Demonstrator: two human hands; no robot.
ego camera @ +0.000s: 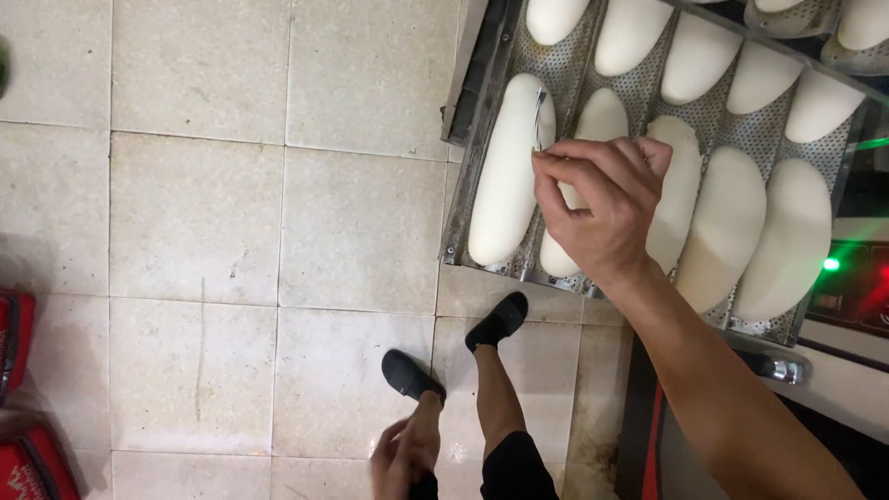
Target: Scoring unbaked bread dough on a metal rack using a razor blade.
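My right hand [607, 204] reaches over a perforated metal baking tray [482, 157] of long white dough loaves. Its thumb and fingers pinch a thin razor blade [539, 120] against the top of the leftmost loaf [505, 181]. Beside that loaf lies a second one [597, 120], partly hidden under my hand, and several more loaves [787, 236] fill the grooves to the right. My left hand [406, 456] hangs low by my leg near the bottom edge, fingers loosely curled with nothing seen in them.
Beige floor tiles [194, 222] spread to the left. My feet in black shoes [498, 319] stand below the tray. Red crates [23, 407] sit at the left edge. A machine panel with green and red lights [847, 278] and a metal handle [782, 368] are at right.
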